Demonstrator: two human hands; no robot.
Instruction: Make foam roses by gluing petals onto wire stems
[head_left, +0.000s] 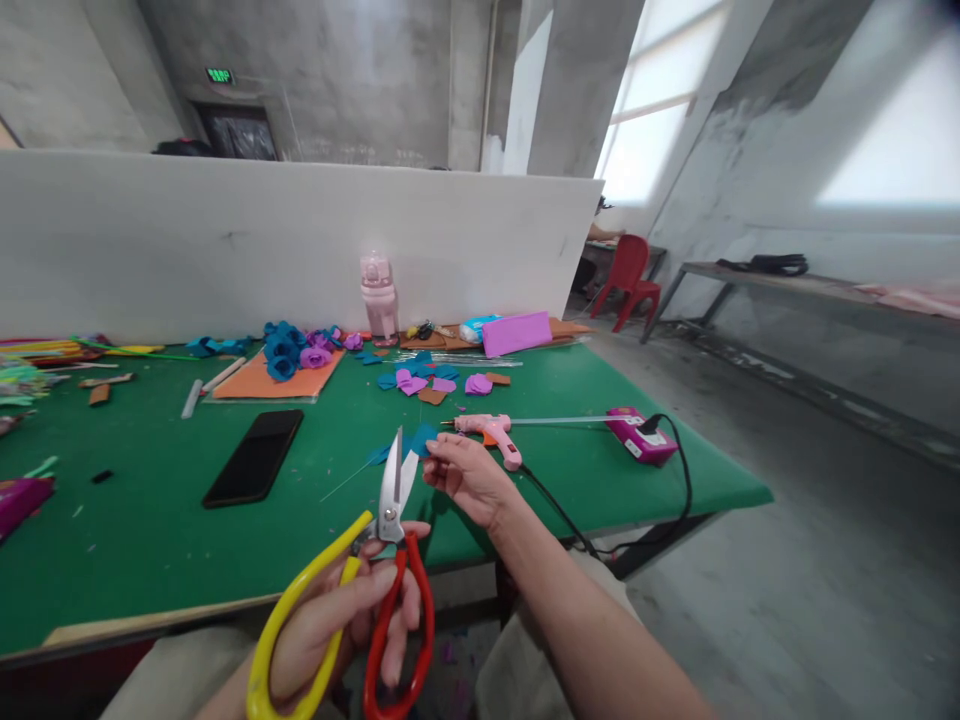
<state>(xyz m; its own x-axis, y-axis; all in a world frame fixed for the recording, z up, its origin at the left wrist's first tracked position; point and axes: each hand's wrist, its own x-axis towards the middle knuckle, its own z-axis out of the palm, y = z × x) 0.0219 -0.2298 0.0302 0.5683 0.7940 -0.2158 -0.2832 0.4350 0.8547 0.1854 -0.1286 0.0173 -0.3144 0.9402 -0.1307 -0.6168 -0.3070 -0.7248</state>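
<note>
My left hand [330, 625] is wrapped around the handles of a pair of scissors [391, 500], one handle yellow and the other red. The blades point away from me and stand slightly apart. Between the thumb and fingertips of my right hand [469, 478] is a small piece of blue crepe paper [424, 438], close beside the blade tips. Whether the blades touch it, I cannot tell. Just beyond my right hand lies a pink glue gun [484, 425] with a clear glue stick [559, 420] sticking out of its back.
A black phone [255, 458] lies left on the green table [150, 550]. Blue and purple paper flowers [283, 350] rest on orange sheets behind it. Cut petals [420, 378] are scattered mid-table. A pink bottle [379, 300] stands against the white partition [285, 240]. A cord runs to a magenta box [641, 437].
</note>
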